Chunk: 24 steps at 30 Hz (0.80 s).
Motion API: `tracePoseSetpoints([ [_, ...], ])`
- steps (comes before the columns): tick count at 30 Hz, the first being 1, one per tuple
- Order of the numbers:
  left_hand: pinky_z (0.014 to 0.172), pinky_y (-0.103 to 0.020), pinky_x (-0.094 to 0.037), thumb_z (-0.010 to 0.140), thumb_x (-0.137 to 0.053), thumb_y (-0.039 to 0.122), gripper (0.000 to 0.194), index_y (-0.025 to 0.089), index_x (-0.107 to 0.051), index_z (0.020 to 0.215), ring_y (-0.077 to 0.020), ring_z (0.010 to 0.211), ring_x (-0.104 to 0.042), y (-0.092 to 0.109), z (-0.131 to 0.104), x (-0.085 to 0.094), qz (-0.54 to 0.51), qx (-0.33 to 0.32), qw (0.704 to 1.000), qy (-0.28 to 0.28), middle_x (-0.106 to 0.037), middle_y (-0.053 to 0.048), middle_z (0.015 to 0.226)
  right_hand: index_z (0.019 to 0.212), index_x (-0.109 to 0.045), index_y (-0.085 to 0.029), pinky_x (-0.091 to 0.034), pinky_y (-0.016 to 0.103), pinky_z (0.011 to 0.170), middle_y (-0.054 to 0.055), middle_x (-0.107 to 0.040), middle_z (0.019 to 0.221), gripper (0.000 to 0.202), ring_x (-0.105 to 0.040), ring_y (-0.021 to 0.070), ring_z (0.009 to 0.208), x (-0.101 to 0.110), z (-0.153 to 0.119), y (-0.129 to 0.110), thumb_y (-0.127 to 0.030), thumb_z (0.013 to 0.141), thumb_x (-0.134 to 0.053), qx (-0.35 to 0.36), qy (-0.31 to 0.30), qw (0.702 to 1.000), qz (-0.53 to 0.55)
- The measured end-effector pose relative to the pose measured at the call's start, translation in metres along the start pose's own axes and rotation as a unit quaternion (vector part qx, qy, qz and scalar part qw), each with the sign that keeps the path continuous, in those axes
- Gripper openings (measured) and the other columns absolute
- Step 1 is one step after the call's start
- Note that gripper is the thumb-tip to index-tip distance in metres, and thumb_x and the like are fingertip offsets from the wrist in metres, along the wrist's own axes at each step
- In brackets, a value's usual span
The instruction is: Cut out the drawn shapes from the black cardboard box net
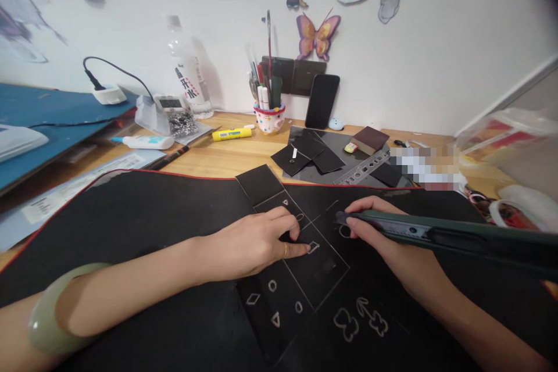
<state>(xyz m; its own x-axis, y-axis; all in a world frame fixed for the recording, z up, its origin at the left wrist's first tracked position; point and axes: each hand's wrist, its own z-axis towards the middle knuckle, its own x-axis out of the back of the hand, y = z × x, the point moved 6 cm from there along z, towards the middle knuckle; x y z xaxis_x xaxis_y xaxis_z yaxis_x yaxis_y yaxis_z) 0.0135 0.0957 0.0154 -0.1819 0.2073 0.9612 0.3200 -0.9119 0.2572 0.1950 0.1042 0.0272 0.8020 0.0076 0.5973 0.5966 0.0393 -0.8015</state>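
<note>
A long black card [261, 180] with white-outlined shapes lies aslant on the black mat [174, 197]. My left hand [257, 241] rests on the card, its thumb stretched out beside a small white quadrilateral [313, 247] and its other fingers bent, with nothing visible in it. To the right, my right hand [383, 232] grips a dark green utility knife [418, 229] between thumb and fingers. The knife's front end is over the mat, right of the card. Below it, white flower-like outlines [346, 325] mark the mat.
Behind the mat stand a pen cup [269, 118], a phone [322, 102] and a water bottle [189, 78]. Black paper pieces [300, 151], a stencil ruler [361, 167] and a dark red box [369, 139] lie at the back. A yellow marker [232, 134] lies left of the cup.
</note>
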Motion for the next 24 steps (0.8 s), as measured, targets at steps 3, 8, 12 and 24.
tracePoseSetpoints([
  [3, 0.075, -0.028, -0.045, 0.089, -0.033, 0.012, 0.038, 0.022, -0.048, 0.122, -0.0177, 0.09, -0.044, 0.0, 0.0, 0.001, -0.009, -0.006, 1.0, 0.012, -0.048, -0.009, 0.102, 0.082, -0.058, -0.026, -0.043, 0.027, 0.063, -0.002, -0.062, 0.074, 0.01, -0.057, 0.0146, 0.067, -0.006, -0.001, -0.011, -0.034, 0.077, -0.056, 0.054, -0.039, 0.997, -0.032],
  [8, 0.074, -0.027, -0.043, 0.091, -0.03, 0.014, 0.035, 0.021, -0.05, 0.119, -0.0176, 0.09, -0.043, -0.001, 0.0, 0.001, -0.017, -0.008, 1.0, 0.014, -0.048, -0.008, 0.102, 0.082, -0.057, -0.024, -0.042, 0.023, 0.054, -0.002, -0.06, 0.069, 0.007, -0.054, 0.0112, 0.058, -0.025, 0.006, -0.012, -0.029, 0.078, -0.055, 0.094, -0.144, 0.985, -0.004],
  [12, 0.072, -0.026, -0.042, 0.093, -0.029, 0.019, 0.035, 0.02, -0.046, 0.124, -0.0178, 0.09, -0.041, 0.0, 0.001, 0.0, -0.005, 0.004, 1.0, 0.005, -0.047, -0.008, 0.102, 0.088, -0.056, -0.025, -0.042, 0.022, 0.054, -0.003, -0.06, 0.072, 0.012, -0.054, 0.0107, 0.059, -0.031, 0.012, -0.007, -0.024, 0.076, -0.056, 0.101, -0.17, 0.98, -0.001],
  [24, 0.074, -0.027, -0.042, 0.092, -0.031, 0.017, 0.035, 0.019, -0.044, 0.125, -0.0183, 0.092, -0.04, -0.002, 0.0, -0.003, -0.001, 0.011, 1.0, -0.008, -0.046, -0.008, 0.104, 0.08, -0.058, -0.024, -0.041, 0.023, 0.056, -0.002, -0.059, 0.07, 0.005, -0.054, 0.0118, 0.06, -0.03, 0.007, -0.003, -0.026, 0.079, -0.053, 0.096, -0.175, 0.98, -0.004],
])
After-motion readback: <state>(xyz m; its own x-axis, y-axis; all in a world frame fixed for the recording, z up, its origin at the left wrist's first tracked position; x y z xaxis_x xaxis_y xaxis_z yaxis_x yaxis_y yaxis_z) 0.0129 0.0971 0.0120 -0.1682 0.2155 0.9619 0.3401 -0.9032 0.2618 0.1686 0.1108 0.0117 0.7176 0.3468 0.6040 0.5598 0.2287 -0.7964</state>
